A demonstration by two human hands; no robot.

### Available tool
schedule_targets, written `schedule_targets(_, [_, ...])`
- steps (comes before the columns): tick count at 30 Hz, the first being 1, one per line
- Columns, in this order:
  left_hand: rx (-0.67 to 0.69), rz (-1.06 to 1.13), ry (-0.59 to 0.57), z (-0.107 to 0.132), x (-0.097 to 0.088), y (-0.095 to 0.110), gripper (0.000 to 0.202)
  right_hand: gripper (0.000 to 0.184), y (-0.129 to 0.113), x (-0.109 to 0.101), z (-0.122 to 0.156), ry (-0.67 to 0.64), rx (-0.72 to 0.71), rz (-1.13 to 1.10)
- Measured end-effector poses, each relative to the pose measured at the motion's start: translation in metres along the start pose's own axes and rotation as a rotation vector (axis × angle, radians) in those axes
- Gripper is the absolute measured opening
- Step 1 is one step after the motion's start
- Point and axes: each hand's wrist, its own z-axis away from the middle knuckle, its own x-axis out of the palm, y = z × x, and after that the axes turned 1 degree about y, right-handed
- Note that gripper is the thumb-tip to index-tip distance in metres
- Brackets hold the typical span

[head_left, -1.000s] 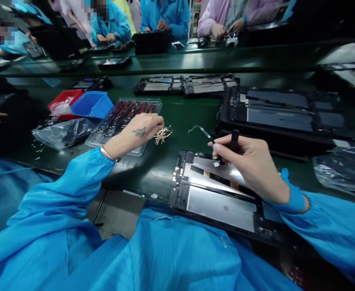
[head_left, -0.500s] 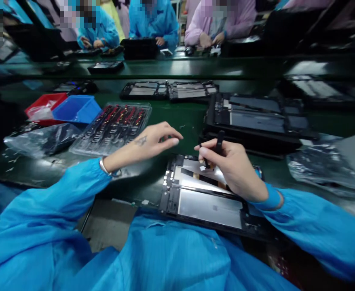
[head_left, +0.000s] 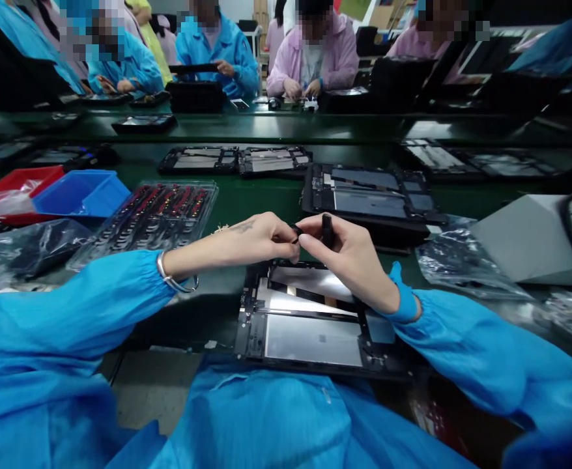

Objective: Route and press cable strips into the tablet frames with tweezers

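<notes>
From my end of the feed, I have the opened tablet (head_left: 310, 339) lying face-up on the green bench (head_left: 257, 202), right in front of the wearer's lap, its silver panels showing. Both hands meet just above its far edge. The right hand (head_left: 352, 251) is closed, gripping a short black stick (head_left: 327, 229) that stands up behind the thumb. The left hand (head_left: 261, 241) reaches in with fingers bent, its tips beside the right hand's tips at a small dark piece (head_left: 296, 230). I cannot tell whether the left actually pinches that piece; the fingers hide too much.

Beyond the tablet and a little to its right, I see a stack of similar tablets (head_left: 369, 195). To the tablet's left and farther back lies a clear plastic tray (head_left: 210, 189) with rows of dark parts, and past it a blue bin (head_left: 90, 185) touching a red bin (head_left: 46, 174). Right of the tablet, a plastic bag (head_left: 462, 254) lies next to a pale box (head_left: 535, 241). Well beyond the tablet, a person in pink (head_left: 337, 58) works across the bench.
</notes>
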Motion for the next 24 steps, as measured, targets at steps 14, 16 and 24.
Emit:
schedule_targets(14, [0.549, -0.987, 0.747, 0.012, 0.023, 0.018, 0.019, 0.024, -0.01, 0.001, 0.004, 0.102, 0.135, -0.267])
schedule_targets(16, [0.538, -1.033, 0.759, 0.012, 0.024, 0.019, 0.02, 0.024, -0.013, 0.0, 0.005, 0.108, 0.115, -0.228])
schedule_targets(24, [0.459, -1.073, 0.706, 0.013, 0.026, 0.027, 0.026, 0.022, -0.017, -0.001, 0.008, 0.09, 0.037, -0.084])
